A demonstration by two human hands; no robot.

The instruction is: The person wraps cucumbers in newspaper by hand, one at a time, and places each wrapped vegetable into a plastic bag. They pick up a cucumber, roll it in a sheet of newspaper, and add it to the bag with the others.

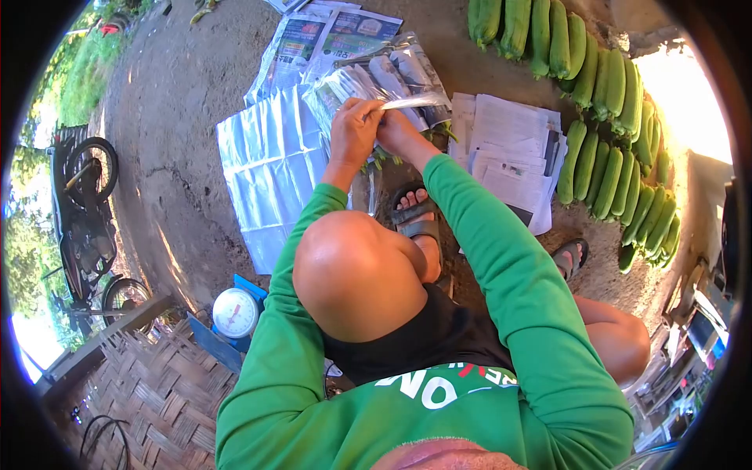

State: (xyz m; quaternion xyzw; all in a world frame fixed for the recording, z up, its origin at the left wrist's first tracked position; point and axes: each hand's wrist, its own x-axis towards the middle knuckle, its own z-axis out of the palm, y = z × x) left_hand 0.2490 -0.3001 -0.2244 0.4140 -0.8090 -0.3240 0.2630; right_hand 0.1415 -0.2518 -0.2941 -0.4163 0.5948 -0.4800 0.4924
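My left hand (355,135) is closed in a pinch on a whitish, shiny plastic strip (419,101), which sticks out to the right. Right beside it, my right hand (402,135) is closed at the same strip, its fingertips partly hidden behind the left hand. Just beyond both hands lies a bundle of newspaper-wrapped rolls (403,69) under clear plastic. Green tips show along its near edge. A creased silvery-white plastic sheet (262,160) is spread on the ground to the left, reaching toward the bundle.
More newspaper sheets (294,43) lie beyond. A stack of printed papers (513,137) sits on the right, beside rows of long green vegetables (583,160). A dial scale (235,312) stands at lower left near woven matting (160,392). A motorcycle (82,227) is farther left.
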